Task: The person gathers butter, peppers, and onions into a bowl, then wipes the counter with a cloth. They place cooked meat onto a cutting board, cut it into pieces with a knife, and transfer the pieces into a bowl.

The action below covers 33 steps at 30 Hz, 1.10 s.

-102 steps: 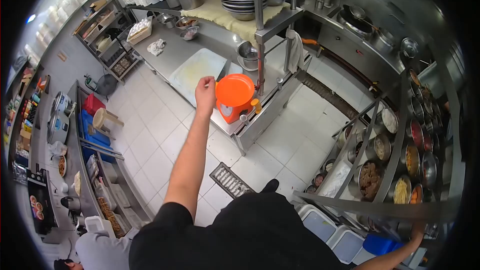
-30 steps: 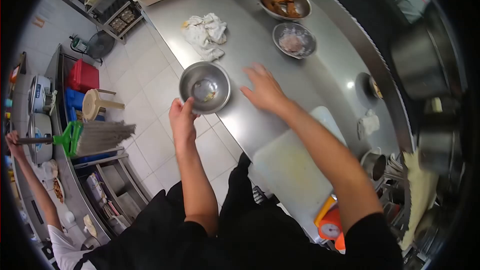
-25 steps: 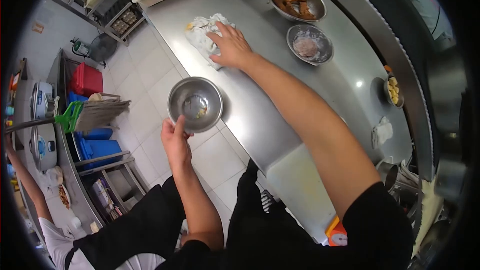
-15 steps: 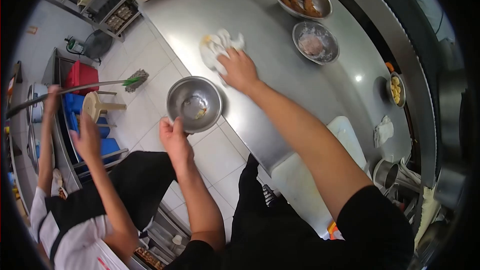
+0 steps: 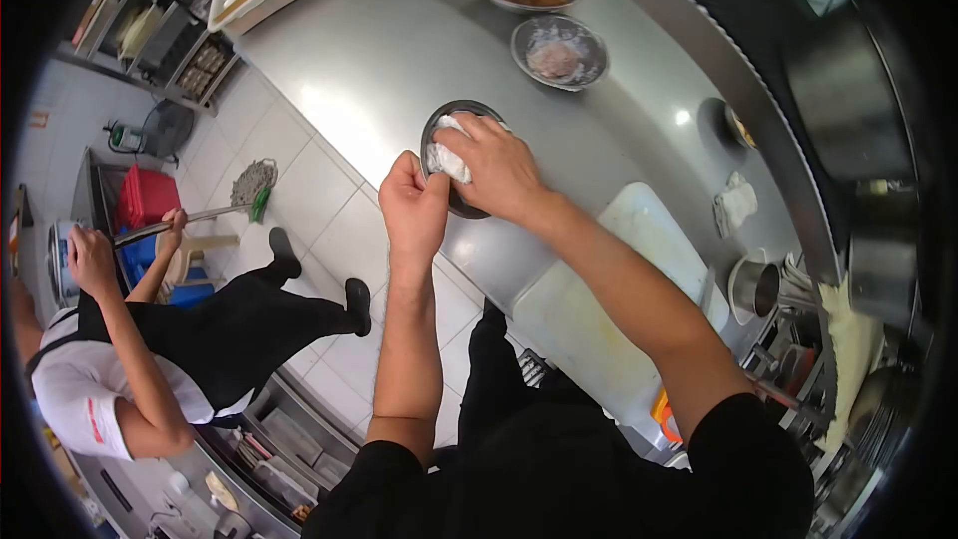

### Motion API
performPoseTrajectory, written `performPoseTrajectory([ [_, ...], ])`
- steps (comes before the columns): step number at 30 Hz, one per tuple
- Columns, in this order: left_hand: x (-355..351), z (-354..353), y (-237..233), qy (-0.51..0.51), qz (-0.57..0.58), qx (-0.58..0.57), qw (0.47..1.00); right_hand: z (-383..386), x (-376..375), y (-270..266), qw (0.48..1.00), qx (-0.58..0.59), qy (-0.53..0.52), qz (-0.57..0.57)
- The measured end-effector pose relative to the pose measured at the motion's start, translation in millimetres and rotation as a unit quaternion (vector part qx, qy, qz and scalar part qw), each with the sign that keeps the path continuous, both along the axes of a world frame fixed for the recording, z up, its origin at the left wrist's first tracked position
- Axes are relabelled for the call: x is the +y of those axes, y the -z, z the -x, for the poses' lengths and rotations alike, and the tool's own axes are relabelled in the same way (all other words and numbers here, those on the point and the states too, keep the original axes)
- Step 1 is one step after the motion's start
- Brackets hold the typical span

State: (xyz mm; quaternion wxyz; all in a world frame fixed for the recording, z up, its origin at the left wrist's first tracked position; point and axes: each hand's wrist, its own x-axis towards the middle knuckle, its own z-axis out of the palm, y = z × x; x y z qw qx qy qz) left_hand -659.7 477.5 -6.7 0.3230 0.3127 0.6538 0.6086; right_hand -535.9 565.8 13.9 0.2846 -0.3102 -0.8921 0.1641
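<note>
My left grip (image 5: 414, 208) grasps the round steel bowl (image 5: 467, 202), my right (image 5: 496, 172) the white cloth (image 5: 449, 152) inside, beside the shiny steel desk (image 5: 359, 70); co-worker (image 5: 130, 369) mopping pale tiles (image 5: 324, 210).

Crumpled white cloth (image 5: 452, 155) inside tilted steel bowl (image 5: 461, 107)

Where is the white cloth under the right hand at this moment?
Just left of centre in the head view, the white cloth is bunched inside the metal bowl, with the left hand at the rim and the right hand on the cloth.
</note>
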Motion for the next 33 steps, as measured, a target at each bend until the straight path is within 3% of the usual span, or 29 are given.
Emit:
performPoseTrajectory([
  [4,8,-4,0,0.037,-0.042,0.068,0.996,-24,-8,4,0.994,-0.057,-0.041,0.082],
  [7,15,-17,-5,0.062,-0.051,0.161,0.984,-41,-6,-3,0.969,-0.213,-0.059,0.11],
  [11,23,-27,-10,0.049,-0.08,0.348,0.933,-53,6,-16,0.888,-0.433,-0.089,0.128],
  [13,25,-7,-24,-0.032,-0.064,0.306,0.949,-60,6,-3,0.842,-0.517,-0.084,0.129],
  [16,19,33,-43,-0.054,-0.118,0.24,0.962,-102,-16,0,0.921,-0.371,-0.029,0.114],
  [19,-5,32,-54,-0.056,-0.155,0.135,0.977,-132,-51,-5,0.988,-0.134,0.063,0.043],
  [22,-44,-2,-72,-0.052,-0.147,0.052,0.986,-177,-90,-46,0.978,-0.12,0.09,0.146],
  [24,-75,-42,-89,-0.044,-0.128,0.003,0.991,-216,-128,-59,0.984,-0.062,0.07,0.15],
  [28,-116,-129,-102,0.09,-0.168,-0.079,0.979,-327,-237,-119,0.974,-0.001,0.087,0.211],
  [29,-127,-154,-108,0.107,-0.162,-0.092,0.977,-358,-269,-116,0.978,0.061,0.106,0.171],
  [33,-199,-262,-171,0.212,-0.168,-0.082,0.959,-485,-402,-175,0.941,0.114,0.146,0.283],
])
